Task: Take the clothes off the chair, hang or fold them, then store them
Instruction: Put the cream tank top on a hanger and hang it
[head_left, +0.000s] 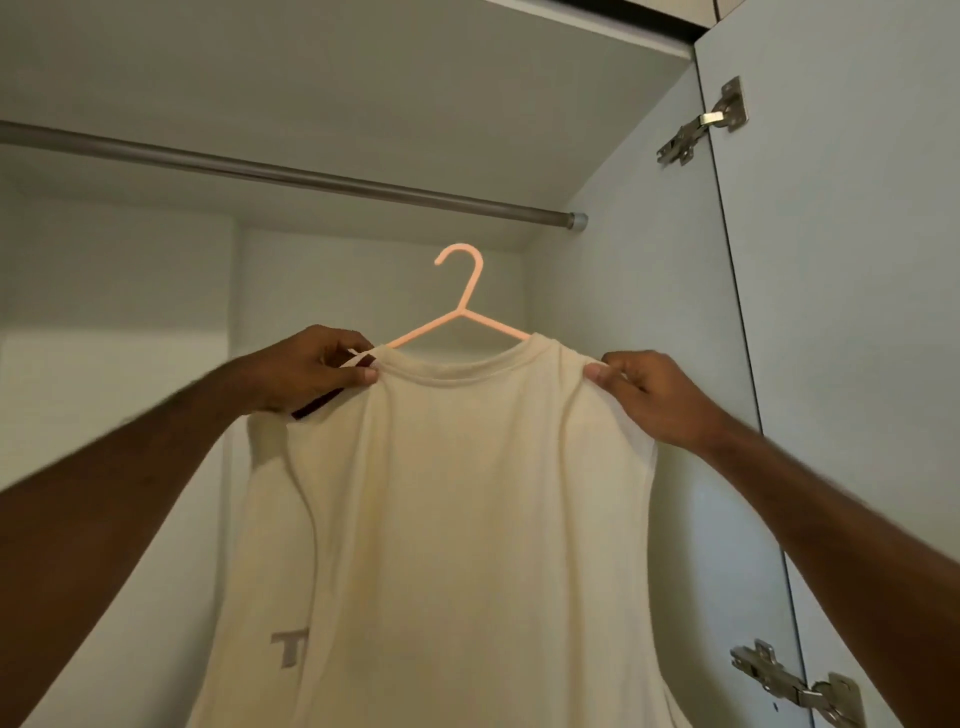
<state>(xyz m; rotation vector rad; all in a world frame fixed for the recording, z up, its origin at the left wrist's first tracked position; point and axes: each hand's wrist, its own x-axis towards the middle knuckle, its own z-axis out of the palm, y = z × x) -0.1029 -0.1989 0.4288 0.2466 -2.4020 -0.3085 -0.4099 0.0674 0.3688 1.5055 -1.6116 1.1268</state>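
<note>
Two bare forearms reach up from the lower corners of the frame, and between them hangs a cream shirt (457, 519), filling the centre and bottom of the picture. It sits on a pink hanger (460, 312), whose hook pokes up above the collar just above the middle of the frame, turned to the left and free in the air, clearly below the rail and not touching it.

Left hand (311, 369), left of centre: the grip is clamped on the shirt's left shoulder, thumb on top and fingers curled, pinching the cloth right beside the collar. A pale strip of fabric and something dark maroon show under that hand; what they are I cannot tell. Right hand (649, 395), right of centre: its grip is also closed on the shirt, thumb pressed on the outer edge of the right shoulder, fingers folded behind the fabric.

The shirt hangs with its sleeveless sides falling away below each hand. A grey letter T (289, 647) shows faintly through the cloth at the lower left.

Across the upper half runs the metal rail (311, 176), slanting from the upper left down to its end cap at the wardrobe's right wall (623, 322). At the right edge stands the open wardrobe door (841, 312), one metal hinge (701, 124) at the upper right and another hinge (795, 686) at the lower right.
</note>
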